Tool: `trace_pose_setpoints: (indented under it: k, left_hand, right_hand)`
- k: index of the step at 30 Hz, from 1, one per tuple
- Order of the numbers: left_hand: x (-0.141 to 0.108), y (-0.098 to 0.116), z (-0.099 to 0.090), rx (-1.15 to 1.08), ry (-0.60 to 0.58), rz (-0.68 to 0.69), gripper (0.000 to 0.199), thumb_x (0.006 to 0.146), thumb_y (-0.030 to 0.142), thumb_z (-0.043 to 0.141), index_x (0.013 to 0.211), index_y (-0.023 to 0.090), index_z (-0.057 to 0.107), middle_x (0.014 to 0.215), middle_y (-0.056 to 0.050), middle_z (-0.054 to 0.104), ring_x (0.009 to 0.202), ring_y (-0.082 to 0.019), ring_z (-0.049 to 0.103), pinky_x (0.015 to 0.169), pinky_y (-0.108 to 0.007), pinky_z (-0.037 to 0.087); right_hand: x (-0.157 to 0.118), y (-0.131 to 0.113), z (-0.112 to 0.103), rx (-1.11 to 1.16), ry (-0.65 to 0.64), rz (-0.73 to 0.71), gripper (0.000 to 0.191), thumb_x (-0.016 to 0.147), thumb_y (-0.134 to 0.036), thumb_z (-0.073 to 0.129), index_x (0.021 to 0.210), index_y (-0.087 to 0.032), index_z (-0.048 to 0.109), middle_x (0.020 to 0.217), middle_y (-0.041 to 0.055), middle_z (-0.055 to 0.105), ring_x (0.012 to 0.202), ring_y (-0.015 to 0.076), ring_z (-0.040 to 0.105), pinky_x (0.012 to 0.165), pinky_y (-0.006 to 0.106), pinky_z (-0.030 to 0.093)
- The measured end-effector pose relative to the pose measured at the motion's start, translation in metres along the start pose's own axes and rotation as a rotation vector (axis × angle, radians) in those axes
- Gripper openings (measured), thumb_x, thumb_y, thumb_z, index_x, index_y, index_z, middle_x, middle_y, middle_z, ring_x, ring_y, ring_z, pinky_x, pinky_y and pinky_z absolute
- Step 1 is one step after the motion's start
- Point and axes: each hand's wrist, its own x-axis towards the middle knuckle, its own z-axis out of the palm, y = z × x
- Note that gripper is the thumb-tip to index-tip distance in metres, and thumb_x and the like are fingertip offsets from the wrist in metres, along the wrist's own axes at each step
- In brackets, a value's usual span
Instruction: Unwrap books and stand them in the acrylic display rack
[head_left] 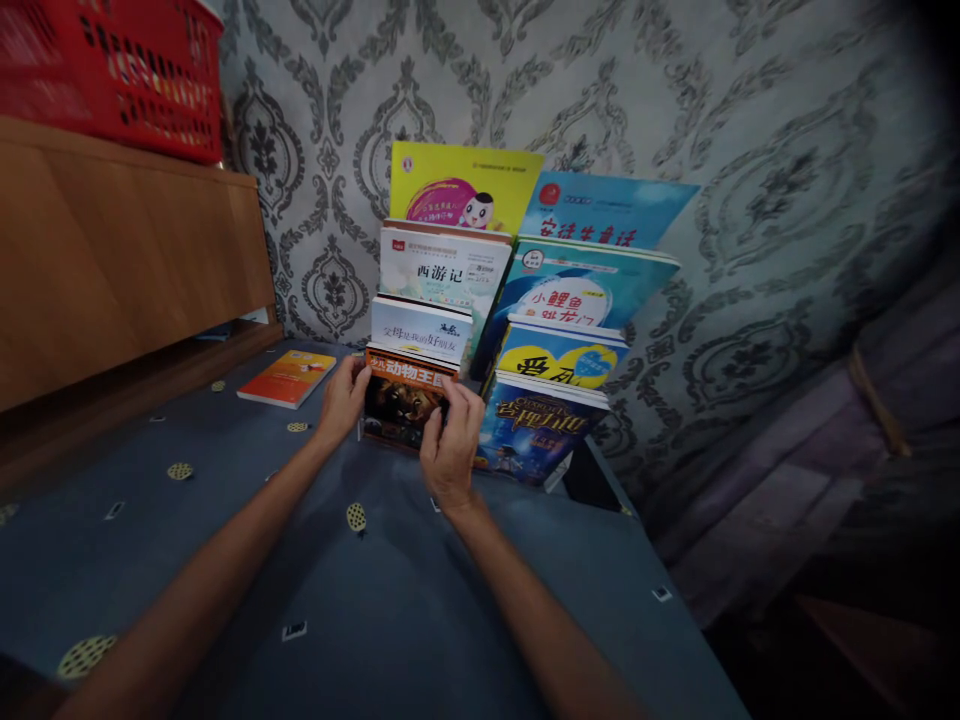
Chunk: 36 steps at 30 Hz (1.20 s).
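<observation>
A book with an orange-and-black animal cover [401, 395] stands upright at the front of the left stack. My left hand [346, 397] grips its left edge, and my right hand [454, 440] holds its right side, the fingers over the upper corner. Right behind it rise a pale blue book [420, 330], a white book [442, 270] and a tall yellow book [465, 185]. In the right-hand row a dark blue book [536, 430] is foremost. Behind that stand a blue-and-yellow book [562, 355], a teal book [592, 285] and a light blue book [607, 205].
An orange book [288, 378] lies flat on the patterned dark blue cloth [300, 540], left of the rows. Further left is a wooden cabinet [135, 270] with a red plastic basket [150, 80] on top. Patterned wallpaper [405, 90] backs the books; a curtain [810, 450] hangs at right.
</observation>
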Motion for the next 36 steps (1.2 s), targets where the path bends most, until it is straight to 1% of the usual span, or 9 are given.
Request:
trace_pose_setpoints:
  k: [2, 5, 10, 16, 19, 22, 26, 30, 36]
  left_hand:
    - [0.0, -0.001, 0.001, 0.006, 0.005, 0.0, 0.019, 0.095, 0.037, 0.046, 0.088, 0.021, 0.053, 0.087, -0.002, 0.064, 0.083, -0.019, 0.058, 0.076, -0.03, 0.044]
    - [0.0, -0.002, 0.002, 0.003, 0.007, 0.011, 0.02, 0.095, 0.038, 0.047, 0.087, 0.021, 0.054, 0.086, -0.002, 0.064, 0.082, -0.019, 0.058, 0.076, -0.03, 0.045]
    - [0.0, -0.01, -0.004, -0.03, 0.007, 0.011, 0.021, 0.094, 0.039, 0.049, 0.09, 0.021, 0.057, 0.089, -0.002, 0.065, 0.088, -0.019, 0.061, 0.078, -0.03, 0.048]
    - [-0.004, -0.053, -0.036, -0.055, 0.114, -0.177, 0.021, 0.091, 0.033, 0.044, 0.101, 0.02, 0.057, 0.097, -0.005, 0.067, 0.09, -0.018, 0.065, 0.07, -0.027, 0.051]
    - [-0.012, -0.078, -0.05, 0.002, 0.158, -0.283, 0.02, 0.088, 0.027, 0.04, 0.099, 0.019, 0.054, 0.092, -0.006, 0.066, 0.083, -0.018, 0.066, 0.064, -0.027, 0.051]
    - [-0.019, -0.097, -0.056, 0.089, 0.154, -0.353, 0.019, 0.085, 0.022, 0.039, 0.098, 0.019, 0.053, 0.09, -0.006, 0.067, 0.079, -0.018, 0.066, 0.062, -0.027, 0.051]
    - [-0.027, -0.11, -0.066, 0.279, 0.121, -0.361, 0.021, 0.085, 0.019, 0.041, 0.099, 0.02, 0.056, 0.096, -0.007, 0.068, 0.09, -0.021, 0.066, 0.081, -0.035, 0.054]
    - [-0.033, -0.115, -0.079, 0.527, 0.086, -0.349, 0.024, 0.087, 0.021, 0.045, 0.105, 0.019, 0.061, 0.115, -0.014, 0.065, 0.116, -0.03, 0.057, 0.104, -0.046, 0.044]
    - [-0.031, -0.116, -0.086, 0.798, -0.067, -0.328, 0.043, 0.093, 0.036, 0.048, 0.131, 0.016, 0.055, 0.147, -0.02, 0.049, 0.14, -0.036, 0.04, 0.114, -0.052, 0.035]
  right_hand:
    - [0.003, 0.001, 0.001, 0.077, -0.064, -0.011, 0.048, 0.097, -0.014, 0.038, 0.143, -0.021, 0.049, 0.124, 0.0139, 0.06, 0.122, 0.0257, 0.058, 0.105, 0.049, 0.051]
    - [0.007, 0.005, 0.003, 0.158, -0.118, 0.027, 0.046, 0.095, -0.011, 0.04, 0.139, -0.019, 0.052, 0.126, 0.0147, 0.06, 0.119, 0.0236, 0.06, 0.103, 0.045, 0.054]
    - [0.008, 0.011, 0.002, 0.198, -0.154, 0.076, 0.047, 0.092, -0.01, 0.042, 0.136, -0.022, 0.055, 0.129, 0.0131, 0.061, 0.119, 0.0223, 0.062, 0.105, 0.045, 0.052]
    - [0.011, 0.013, -0.005, 0.238, -0.166, 0.102, 0.036, 0.09, -0.011, 0.045, 0.12, -0.02, 0.063, 0.119, 0.0119, 0.066, 0.112, 0.0232, 0.065, 0.1, 0.045, 0.053]
    - [0.011, 0.013, -0.004, 0.232, -0.186, 0.106, 0.033, 0.09, -0.012, 0.046, 0.116, -0.02, 0.065, 0.11, 0.0106, 0.069, 0.103, 0.0233, 0.068, 0.094, 0.044, 0.055]
    - [0.009, 0.012, -0.003, 0.239, -0.213, 0.137, 0.032, 0.091, -0.013, 0.046, 0.116, -0.019, 0.065, 0.107, 0.0106, 0.07, 0.099, 0.0237, 0.069, 0.091, 0.044, 0.056]
    - [0.006, 0.012, 0.0, 0.248, -0.224, 0.164, 0.033, 0.09, -0.014, 0.046, 0.118, -0.019, 0.064, 0.107, 0.0104, 0.072, 0.098, 0.0234, 0.07, 0.09, 0.043, 0.056]
    - [0.004, 0.015, 0.002, 0.264, -0.216, 0.18, 0.033, 0.091, -0.015, 0.046, 0.118, -0.02, 0.064, 0.109, 0.0106, 0.072, 0.096, 0.0221, 0.071, 0.088, 0.04, 0.058]
    - [0.006, 0.011, 0.0, 0.316, -0.246, 0.21, 0.031, 0.093, -0.017, 0.044, 0.115, -0.021, 0.065, 0.109, 0.0095, 0.073, 0.091, 0.021, 0.073, 0.085, 0.039, 0.059]
